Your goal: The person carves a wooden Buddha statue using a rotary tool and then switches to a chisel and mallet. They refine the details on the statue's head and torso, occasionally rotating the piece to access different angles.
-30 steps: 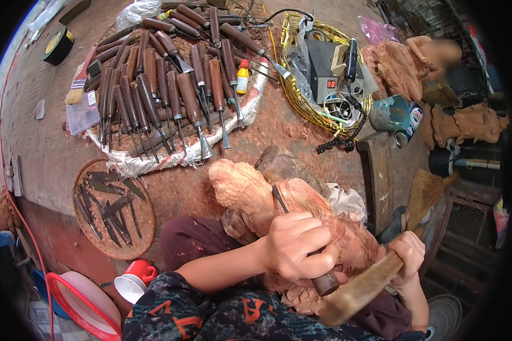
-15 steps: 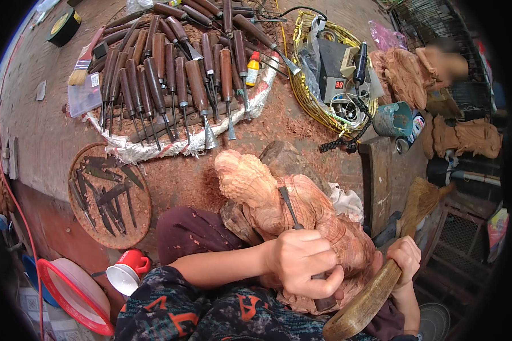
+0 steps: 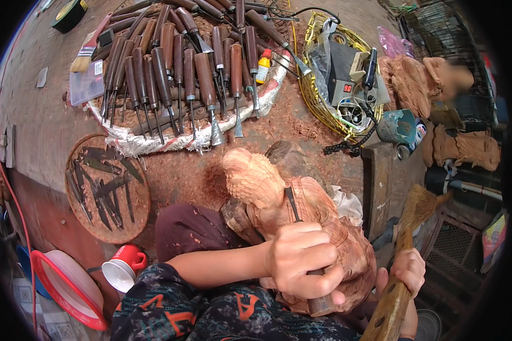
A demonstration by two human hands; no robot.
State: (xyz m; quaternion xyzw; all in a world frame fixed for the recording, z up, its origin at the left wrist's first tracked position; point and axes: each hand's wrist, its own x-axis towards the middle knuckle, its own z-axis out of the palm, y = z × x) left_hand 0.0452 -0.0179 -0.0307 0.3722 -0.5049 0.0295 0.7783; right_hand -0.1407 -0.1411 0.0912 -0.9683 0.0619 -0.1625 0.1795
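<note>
A carved reddish wooden figure with a knobbly, curl-covered head lies across my lap. My left hand is wrapped round a chisel. Its blade rests on the figure just below the head, and the butt of its handle sticks out under my fist. In my right hand is a worn wooden mallet, held at the right of the figure, apart from the chisel handle. Dark holes show in the mallet's side, and its lower end runs out of view.
Many wooden-handled chisels lie on a white-rimmed mat ahead. At left are a round tray of blades, a red mug and a red-rimmed basin. A yellow-cable basket with a grey control box stands far right, near a straw broom.
The mallet has swung away from the chisel handle toward the lower right and turned, so its holes now show. My left hand and the chisel stay nearly in place; the view has shifted slightly.
</note>
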